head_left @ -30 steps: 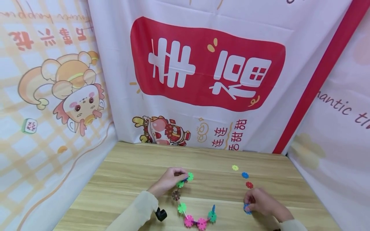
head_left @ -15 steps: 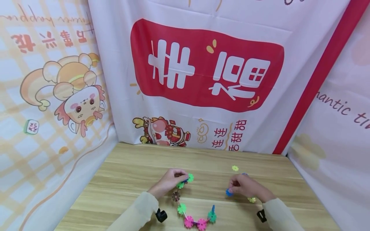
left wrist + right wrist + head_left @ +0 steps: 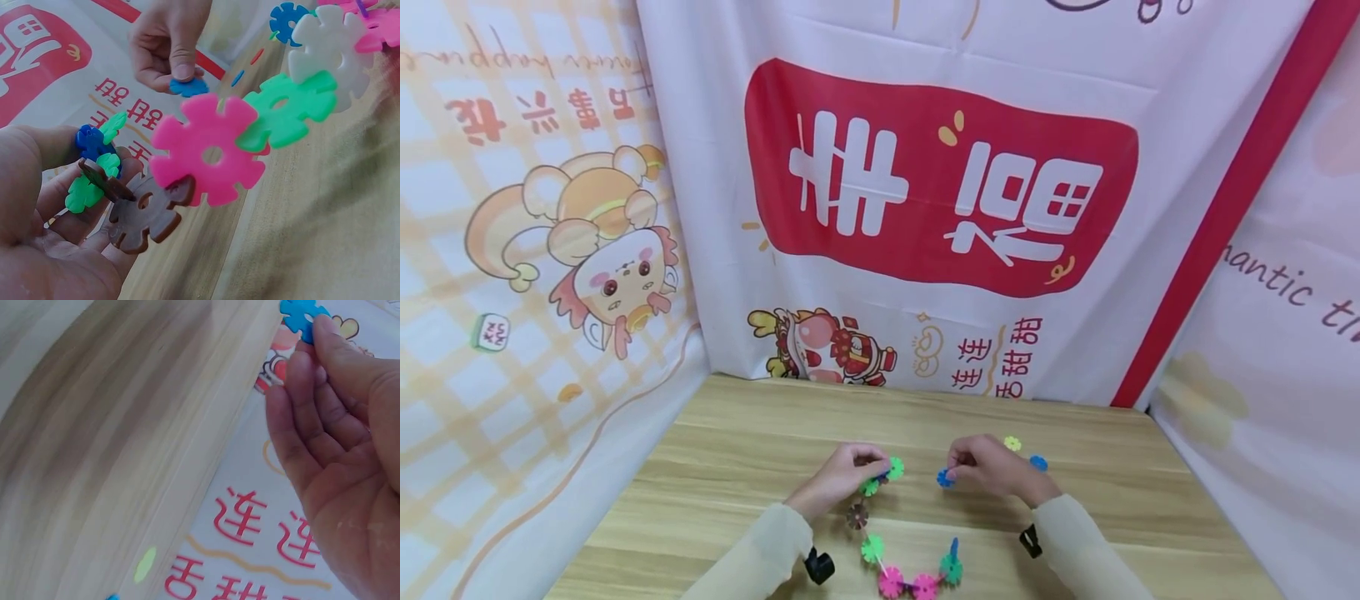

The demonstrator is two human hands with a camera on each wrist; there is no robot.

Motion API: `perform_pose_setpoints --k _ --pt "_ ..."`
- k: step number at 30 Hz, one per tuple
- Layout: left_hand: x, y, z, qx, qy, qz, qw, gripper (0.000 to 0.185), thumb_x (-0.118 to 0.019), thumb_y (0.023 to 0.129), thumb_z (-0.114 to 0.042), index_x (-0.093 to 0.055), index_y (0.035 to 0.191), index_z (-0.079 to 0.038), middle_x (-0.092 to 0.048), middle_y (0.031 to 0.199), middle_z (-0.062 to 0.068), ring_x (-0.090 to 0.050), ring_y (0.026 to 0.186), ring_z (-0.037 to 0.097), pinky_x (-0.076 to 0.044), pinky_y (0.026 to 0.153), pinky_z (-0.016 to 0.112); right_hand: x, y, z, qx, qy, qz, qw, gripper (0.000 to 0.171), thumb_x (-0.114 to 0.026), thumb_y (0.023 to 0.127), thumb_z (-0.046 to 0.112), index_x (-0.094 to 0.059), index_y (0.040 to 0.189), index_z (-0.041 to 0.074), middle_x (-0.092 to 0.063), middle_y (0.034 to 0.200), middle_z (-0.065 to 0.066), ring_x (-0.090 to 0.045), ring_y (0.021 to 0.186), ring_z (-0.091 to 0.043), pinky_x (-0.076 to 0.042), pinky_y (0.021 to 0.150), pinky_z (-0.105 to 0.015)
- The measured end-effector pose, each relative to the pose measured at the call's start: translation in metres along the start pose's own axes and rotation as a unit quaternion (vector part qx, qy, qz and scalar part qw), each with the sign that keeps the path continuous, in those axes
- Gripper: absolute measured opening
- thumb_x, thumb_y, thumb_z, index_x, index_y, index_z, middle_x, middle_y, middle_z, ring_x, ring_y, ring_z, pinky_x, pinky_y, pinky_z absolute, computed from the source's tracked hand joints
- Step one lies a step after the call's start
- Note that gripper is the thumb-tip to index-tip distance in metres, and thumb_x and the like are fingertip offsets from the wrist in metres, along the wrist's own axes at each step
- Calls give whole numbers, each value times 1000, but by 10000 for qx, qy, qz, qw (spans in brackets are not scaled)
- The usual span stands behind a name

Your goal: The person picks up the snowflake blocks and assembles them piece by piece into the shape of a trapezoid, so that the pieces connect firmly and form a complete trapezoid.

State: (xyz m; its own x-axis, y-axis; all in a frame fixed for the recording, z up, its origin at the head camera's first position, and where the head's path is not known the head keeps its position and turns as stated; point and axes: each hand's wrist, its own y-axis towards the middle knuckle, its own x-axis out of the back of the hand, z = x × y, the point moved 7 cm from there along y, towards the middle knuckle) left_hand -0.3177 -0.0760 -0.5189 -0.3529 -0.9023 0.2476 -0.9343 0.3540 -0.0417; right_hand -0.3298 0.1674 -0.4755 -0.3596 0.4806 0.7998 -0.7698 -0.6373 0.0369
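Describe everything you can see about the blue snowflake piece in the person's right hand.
The blue snowflake piece is a small flat disc of bright blue plastic with rounded, notched lobes round its rim. The right hand pinches it at the fingertips, above the wooden table and clear of it. It sits a short way right of the green end of the linked chain that the left hand holds, not touching it. Fingers hide part of it.

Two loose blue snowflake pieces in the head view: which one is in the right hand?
The blue piece pinched at the right hand fingertips, facing the chain. The other blue piece lies on the table behind that hand.
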Motion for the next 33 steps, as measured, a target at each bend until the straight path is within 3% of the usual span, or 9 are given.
perform_pose_setpoints --k 7,13,28,33 --pt "1 1 3 -16 -92 19 10000 26 -72 101 -36 -76 112 -13 -74 106 3 -64 92 17 -56 80 28 -1 17 22 239 -141 -237 9993 9 -72 101 25 -70 92 25 -71 86 8 -58 74 -1 -55 68 -21" --pt "2 2 2 -108 -70 37 9999 26 -72 101 -36 -76 112 -12 -74 106 3 -65 93 17 -56 81 29 -3 27 36 805 -90 -565 9951 8 -73 101 21 -71 93 22 -73 89 10 -65 81 2 -61 80 -22" --pt "1 0 4 -65 -364 138 9992 27 -71 102 -36 -76 112 -11 -75 104 2 -66 92 16 -56 80 28 -7 33 51 1398 -38 -931 9858 7 -73 100 18 -73 96 12 -75 93 2 -68 85 0 -64 78 -32" --pt "1 -1 3 -32 -443 155 9989 28 -70 103 -35 -76 112 -10 -76 103 2 -67 92 15 -56 81 28 -6 34 55 1418 -16 -974 9851 6 -73 99 17 -74 96 12 -76 94 2 -70 86 -2 -64 78 -33"
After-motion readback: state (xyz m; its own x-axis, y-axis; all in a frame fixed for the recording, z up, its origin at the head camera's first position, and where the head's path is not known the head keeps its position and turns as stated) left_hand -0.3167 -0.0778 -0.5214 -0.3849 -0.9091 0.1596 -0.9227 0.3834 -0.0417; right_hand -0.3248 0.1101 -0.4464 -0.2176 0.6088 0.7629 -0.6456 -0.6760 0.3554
